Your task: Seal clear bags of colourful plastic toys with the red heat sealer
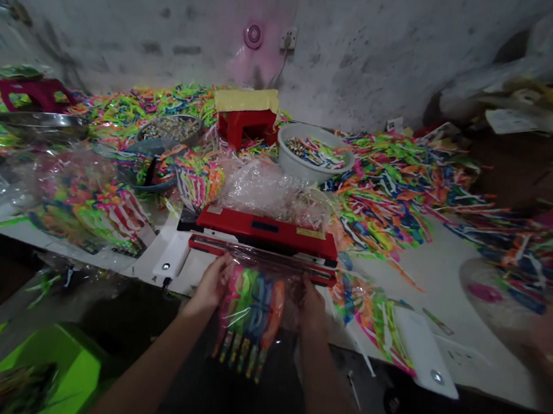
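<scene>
My left hand (pixel 212 284) and my right hand (pixel 311 303) each grip one side of a clear plastic bag (pixel 252 311) filled with several bright plastic toys. The bag's top edge lies under the bar of a red heat sealer (pixel 265 238) at the table's near edge. The toys' ends hang below the table edge between my forearms. Both hands have their fingers closed on the bag.
Heaps of bright plastic toys (pixel 389 194) cover the table. A white bowl (pixel 313 154) and a red stool (pixel 246 126) stand behind the sealer, filled bags (pixel 89 207) lie left, crumpled clear bags (pixel 263 188) in the middle. A green bin (pixel 52 367) sits low left.
</scene>
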Tool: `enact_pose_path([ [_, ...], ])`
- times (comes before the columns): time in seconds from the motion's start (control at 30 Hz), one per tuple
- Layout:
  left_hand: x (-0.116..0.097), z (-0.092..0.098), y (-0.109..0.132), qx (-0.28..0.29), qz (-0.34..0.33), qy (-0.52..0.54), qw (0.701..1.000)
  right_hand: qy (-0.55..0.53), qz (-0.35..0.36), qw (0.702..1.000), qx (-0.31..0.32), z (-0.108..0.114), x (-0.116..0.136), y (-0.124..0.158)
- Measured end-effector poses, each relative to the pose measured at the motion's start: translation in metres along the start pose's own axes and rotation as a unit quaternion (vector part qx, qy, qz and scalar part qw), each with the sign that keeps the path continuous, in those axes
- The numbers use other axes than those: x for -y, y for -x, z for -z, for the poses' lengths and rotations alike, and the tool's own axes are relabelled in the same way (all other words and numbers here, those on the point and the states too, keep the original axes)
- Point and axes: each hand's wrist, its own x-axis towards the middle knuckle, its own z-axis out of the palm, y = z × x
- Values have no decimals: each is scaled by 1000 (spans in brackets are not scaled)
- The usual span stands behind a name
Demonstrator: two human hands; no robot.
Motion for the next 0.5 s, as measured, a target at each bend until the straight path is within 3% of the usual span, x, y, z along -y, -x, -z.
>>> enact_pose_path([
  [0.1, 1, 6, 7, 5, -37, -89, 995, 9, -13, 1000, -14, -5, 6, 4],
  [0.2, -4, 7, 0, -51, -85, -144, 985, 140, 40, 989, -7, -1, 17, 1],
  [0.33, -2, -3, -10, -72, -68, -132, 986, 363, 121, 924, -5, 14, 31, -7],
  [0.4, 1, -9, -10, -72, -70, -107, 989, 412, 153, 898, -22, 18, 32, -9],
  [0.43, 3, -11, -9, -76, -77, -88, 990, 413, 152, 898, -27, 19, 31, -9],
  [0.5, 3, -13, -7, -87, -87, -61, 991, 358, 108, 927, -12, 17, 26, -7],
])
